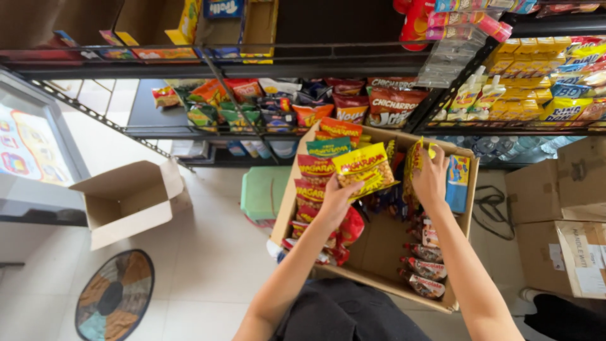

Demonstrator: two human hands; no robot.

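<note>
Over the cardboard box point(464, 218), both hands point(431, 180) hold yellow snack bags point(365, 167).

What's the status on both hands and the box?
Left hand holds a yellow snack bag. Right hand grips another yellow bag. Both over the open cardboard box. Nothing blocking.

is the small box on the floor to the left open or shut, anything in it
Open: the small box lies tipped on its side, flaps spread, mouth facing the shelves. The part of its inside that shows looks empty; the rest cannot be seen.
</note>
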